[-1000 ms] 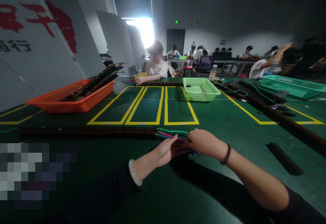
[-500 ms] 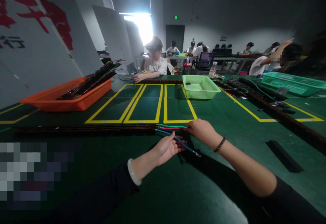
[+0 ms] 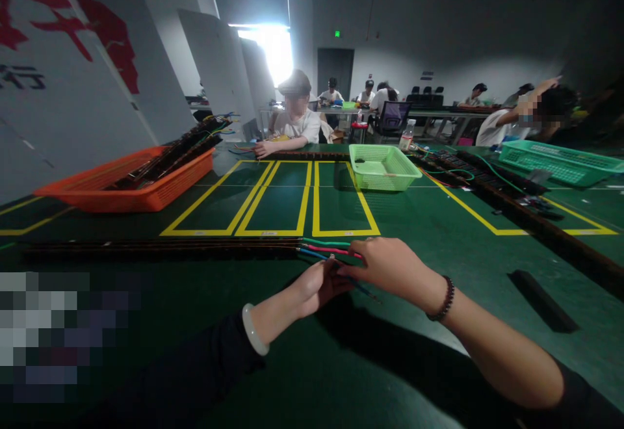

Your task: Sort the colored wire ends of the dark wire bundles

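Observation:
A long dark strip assembly (image 3: 160, 249) lies across the table, with a green wire (image 3: 324, 242), a red wire (image 3: 327, 249) and a blue wire (image 3: 312, 254) coming out of its right end. My left hand (image 3: 314, 286), palm up, has its thumb and curled fingers closed around the blue wire. From the right, my right hand (image 3: 390, 263) comes over the wires with bent fingers closed on the red wire. Its fingertips meet the blue wire by my left fingers. The green wire runs under this hand, where its end is hidden.
An orange basket (image 3: 160, 198) with dark strips stands at left. Beyond the yellow-marked areas is a light green basket (image 3: 385, 179). Strips and wires (image 3: 487, 175) lie at right, near a teal basket (image 3: 560, 162). A black bar (image 3: 543, 300) rests nearer. A co-worker (image 3: 297, 120) sits opposite.
My right hand has moved down and left from the far part of the green and red wires, to beside my left hand. My left fingers have curled in more around the blue wire.

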A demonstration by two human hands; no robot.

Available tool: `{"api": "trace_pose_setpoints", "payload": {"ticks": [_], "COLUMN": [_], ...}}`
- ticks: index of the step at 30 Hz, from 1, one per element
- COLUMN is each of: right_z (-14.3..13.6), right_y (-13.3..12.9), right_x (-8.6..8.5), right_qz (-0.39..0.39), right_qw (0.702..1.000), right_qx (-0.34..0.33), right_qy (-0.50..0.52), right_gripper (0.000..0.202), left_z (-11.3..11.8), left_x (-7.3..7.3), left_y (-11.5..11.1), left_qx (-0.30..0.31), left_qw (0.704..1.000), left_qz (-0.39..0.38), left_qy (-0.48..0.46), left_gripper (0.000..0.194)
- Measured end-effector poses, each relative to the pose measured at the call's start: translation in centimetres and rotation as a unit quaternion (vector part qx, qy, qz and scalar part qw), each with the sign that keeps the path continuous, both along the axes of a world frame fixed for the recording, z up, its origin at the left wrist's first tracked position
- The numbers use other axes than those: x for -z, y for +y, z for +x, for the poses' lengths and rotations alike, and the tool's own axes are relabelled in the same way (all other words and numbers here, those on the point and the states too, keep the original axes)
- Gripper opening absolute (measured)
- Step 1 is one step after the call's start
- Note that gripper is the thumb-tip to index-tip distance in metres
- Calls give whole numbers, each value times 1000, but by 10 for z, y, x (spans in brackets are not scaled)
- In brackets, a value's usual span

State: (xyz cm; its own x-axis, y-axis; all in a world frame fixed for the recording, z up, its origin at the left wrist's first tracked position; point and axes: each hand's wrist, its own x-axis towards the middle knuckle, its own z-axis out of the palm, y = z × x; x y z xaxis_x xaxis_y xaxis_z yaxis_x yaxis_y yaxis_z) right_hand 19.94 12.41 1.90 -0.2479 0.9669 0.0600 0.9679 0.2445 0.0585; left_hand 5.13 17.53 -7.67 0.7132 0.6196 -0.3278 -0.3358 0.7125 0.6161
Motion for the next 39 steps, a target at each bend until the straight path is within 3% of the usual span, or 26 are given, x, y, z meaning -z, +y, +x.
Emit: {"api": "trace_pose_setpoints", "payload": {"ticks": [7, 14, 22, 26, 30, 34, 39], "right_z": [-8, 12, 28, 27, 31, 34, 37], "right_y": [-13, 3, 28, 23, 25, 39, 55], "right_x": [11, 1, 27, 19, 12, 30, 59], "right_qz": [-65, -43, -130, -109, -39, 28, -83], "right_qw": [995, 997, 988, 992, 996, 990, 963], "right_qx": [-63, -51, -83, -69, -42, -16, -27], "right_qy": [-42, -43, 9, -10, 73, 138, 256], "right_gripper": [35, 28, 26, 25, 25, 44, 54], "left_z": [-2, -3, -3, -3, -3, -2, -3], "left_x": [5, -8, -6, -4, -3, -4, -6], "left_y": [2, -5, -6, -6, -6, -5, -4], "left_qx": [20, 81, 89, 91, 91, 103, 120], "left_qw": [1000, 996, 990, 989, 989, 986, 983], "left_qz": [9, 46, 111, 116, 116, 127, 133], "left_qy": [-9, 2, 15, 6, 1, 23, 29], "left_gripper": [22, 36, 22, 17, 16, 20, 25]}}
